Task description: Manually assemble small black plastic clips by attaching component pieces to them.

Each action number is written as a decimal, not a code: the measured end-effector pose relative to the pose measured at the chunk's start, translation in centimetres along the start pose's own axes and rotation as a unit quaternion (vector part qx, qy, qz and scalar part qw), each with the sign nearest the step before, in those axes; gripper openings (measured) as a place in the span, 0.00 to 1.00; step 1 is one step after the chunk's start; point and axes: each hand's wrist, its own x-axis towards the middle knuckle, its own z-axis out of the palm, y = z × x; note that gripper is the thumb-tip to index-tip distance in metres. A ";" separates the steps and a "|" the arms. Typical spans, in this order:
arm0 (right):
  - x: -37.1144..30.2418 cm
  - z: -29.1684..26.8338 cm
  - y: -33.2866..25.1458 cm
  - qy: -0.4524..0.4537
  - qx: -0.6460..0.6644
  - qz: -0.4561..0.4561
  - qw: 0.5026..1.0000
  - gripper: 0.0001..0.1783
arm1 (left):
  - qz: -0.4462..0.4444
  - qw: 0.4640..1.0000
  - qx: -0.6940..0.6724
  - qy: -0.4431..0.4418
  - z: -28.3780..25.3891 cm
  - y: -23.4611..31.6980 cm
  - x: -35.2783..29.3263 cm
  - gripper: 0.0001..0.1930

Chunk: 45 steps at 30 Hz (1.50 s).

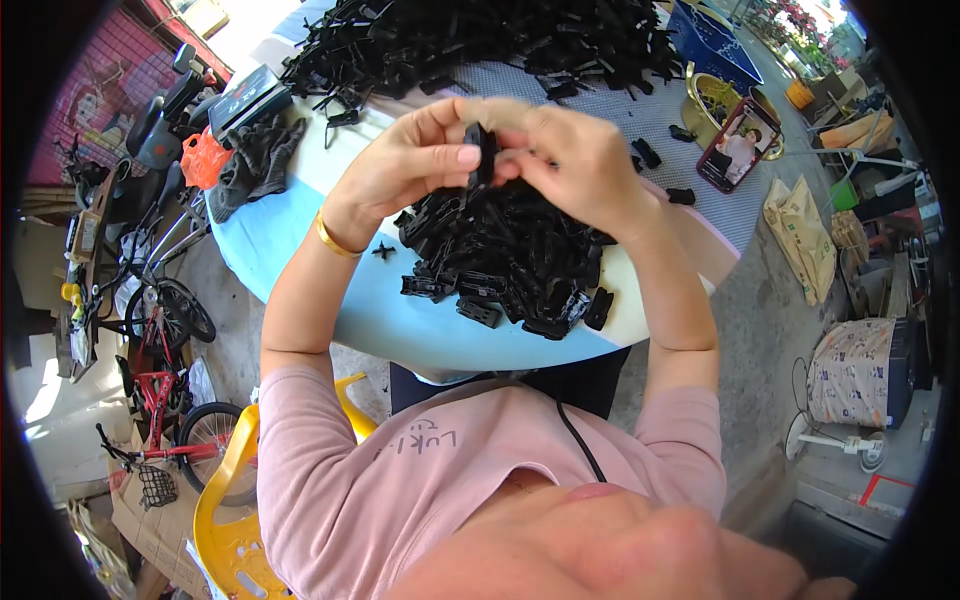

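Between my hands, above the table, is a small black plastic part (481,155), upright and narrow. My left hand (425,150) pinches it between thumb and fingers. Just right of it, my right hand (572,155) is closed with fingertips pressed together close to the part; whether something small is in them is hidden. Below my hands lies a pile of similar black plastic parts (510,250) on the round table (375,320). One small cross-shaped black piece (383,251) sits apart, to the left of that pile.
A larger heap of black pieces (480,50) covers the table's far side. At the right stand a phone (738,146), a gold pot (705,105) and a blue basket (715,45). Dark cloth (262,165) and an orange bag (203,160) lie left. A yellow chair (222,500) is beside me.
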 end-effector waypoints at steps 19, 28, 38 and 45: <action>0.1 0.2 -1.6 -0.081 0.305 0.362 0.877 0.10 | 0.209 0.906 0.281 0.236 1.6 -3.2 0.3 0.17; 0.2 0.4 -2.4 -0.065 0.283 0.357 0.888 0.10 | 0.295 0.857 0.354 0.229 1.8 -3.3 0.1 0.12; 0.0 0.2 -1.8 -0.072 0.202 0.303 0.928 0.13 | 0.246 0.730 0.590 0.240 3.2 -2.6 -0.2 0.33; 0.1 -2.1 -0.4 -0.035 0.374 0.216 0.901 0.11 | 0.108 0.984 0.130 -0.045 0.8 0.9 -1.3 0.40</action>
